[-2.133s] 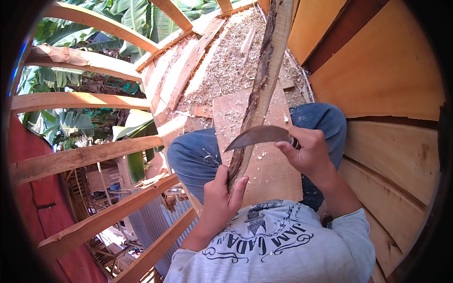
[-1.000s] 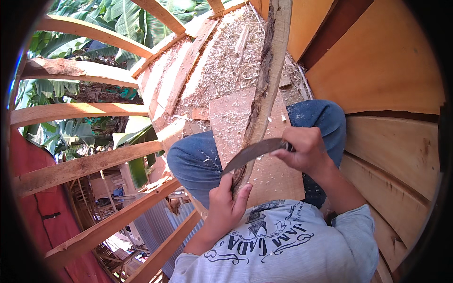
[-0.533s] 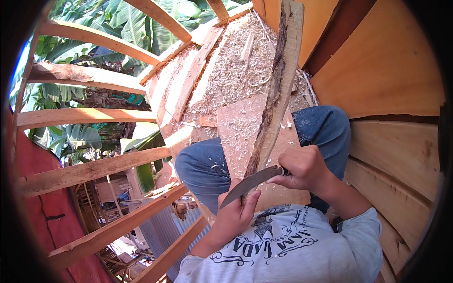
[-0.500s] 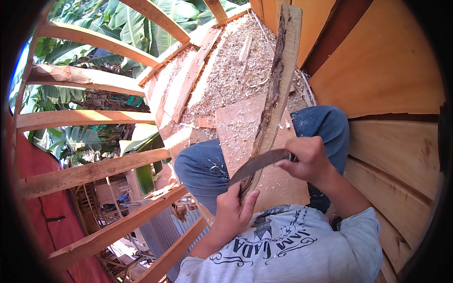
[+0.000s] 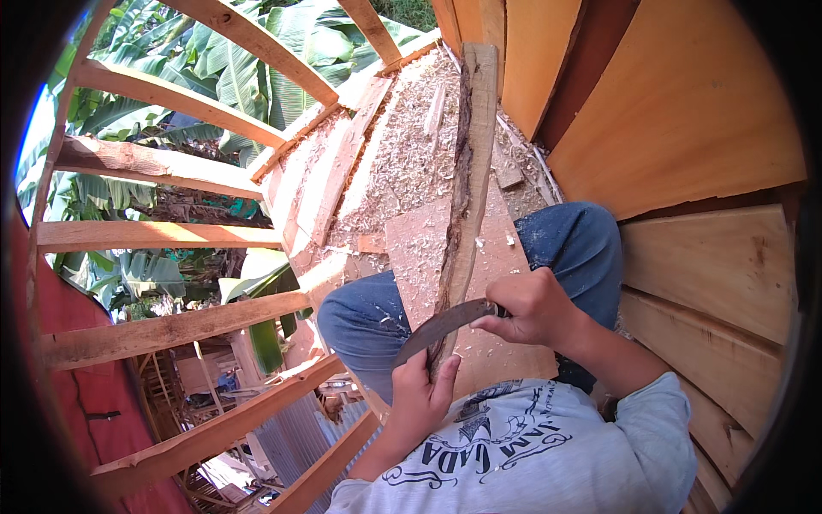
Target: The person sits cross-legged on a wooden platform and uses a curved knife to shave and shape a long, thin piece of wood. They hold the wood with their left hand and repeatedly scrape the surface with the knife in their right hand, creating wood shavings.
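Observation:
A long rough-barked strip of wood (image 5: 467,188) stretches away from me above a flat board (image 5: 419,244) that lies across my thighs. Its near end sits in my left hand (image 5: 424,394), which is closed around it with the thumb along the side. My right hand (image 5: 535,308) grips the handle of a curved machete-like knife (image 5: 445,327). The dark blade crosses the strip just beyond my left hand, its tip reaching near the left fingers. Most of the handle is hidden in my right fist.
Shavings (image 5: 419,163) and loose planks (image 5: 351,163) cover the floor ahead. An open railing of wooden slats (image 5: 171,325) runs along the left, with banana leaves beyond. A plank wall (image 5: 702,283) rises close on the right.
The strip's far end has swung left and lower, and its near end has shifted slightly left. Both hands and the knife have moved a little left and down with it.

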The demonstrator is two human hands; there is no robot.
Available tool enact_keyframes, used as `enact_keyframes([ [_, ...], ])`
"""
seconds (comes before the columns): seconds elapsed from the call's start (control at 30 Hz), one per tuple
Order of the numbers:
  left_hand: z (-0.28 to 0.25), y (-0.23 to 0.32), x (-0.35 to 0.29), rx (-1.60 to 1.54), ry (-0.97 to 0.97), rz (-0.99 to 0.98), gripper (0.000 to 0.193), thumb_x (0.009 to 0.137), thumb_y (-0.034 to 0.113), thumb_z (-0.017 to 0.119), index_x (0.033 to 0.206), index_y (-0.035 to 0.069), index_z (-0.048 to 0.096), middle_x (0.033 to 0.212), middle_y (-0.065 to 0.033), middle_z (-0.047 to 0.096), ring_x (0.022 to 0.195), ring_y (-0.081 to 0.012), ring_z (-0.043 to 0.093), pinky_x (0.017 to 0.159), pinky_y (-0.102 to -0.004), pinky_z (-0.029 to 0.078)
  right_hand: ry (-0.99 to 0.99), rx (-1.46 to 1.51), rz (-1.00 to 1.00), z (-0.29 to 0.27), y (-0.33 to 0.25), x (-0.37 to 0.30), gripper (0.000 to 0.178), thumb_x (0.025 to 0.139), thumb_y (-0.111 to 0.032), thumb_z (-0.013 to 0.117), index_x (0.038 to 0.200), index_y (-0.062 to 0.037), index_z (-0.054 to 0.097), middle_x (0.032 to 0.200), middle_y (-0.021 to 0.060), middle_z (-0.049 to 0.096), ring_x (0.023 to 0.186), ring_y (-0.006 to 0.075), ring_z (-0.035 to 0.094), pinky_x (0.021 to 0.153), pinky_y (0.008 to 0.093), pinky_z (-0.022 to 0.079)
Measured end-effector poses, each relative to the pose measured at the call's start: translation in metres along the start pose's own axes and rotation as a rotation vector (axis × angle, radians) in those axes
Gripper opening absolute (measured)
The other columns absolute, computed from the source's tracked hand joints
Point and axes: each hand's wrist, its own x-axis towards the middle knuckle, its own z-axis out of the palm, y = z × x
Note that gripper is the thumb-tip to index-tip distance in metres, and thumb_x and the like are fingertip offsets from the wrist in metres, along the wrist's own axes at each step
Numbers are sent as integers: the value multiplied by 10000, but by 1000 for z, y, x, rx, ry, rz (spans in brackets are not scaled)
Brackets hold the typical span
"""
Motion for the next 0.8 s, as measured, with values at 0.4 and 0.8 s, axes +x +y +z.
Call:
enact_keyframes([
  [0.4,-1,7,3,-77,-44,-126,191,877,109,609,844,-7,460,564,-131,488,466,-204,490,465,-296,383,86,70,193,-5,18,0,346,811,-356,690,698,-44,589,545,112,528,496,289,576,456,357,437],
  [0.8,-2,-4,-5,-73,27,-27,195,870,105,615,835,0,454,538,-116,447,458,-164,440,451,-286,361,-119,-44,-153,5,-22,-7,446,816,-400,675,627,-24,528,522,139,505,483,309,572,436,353,420],
])
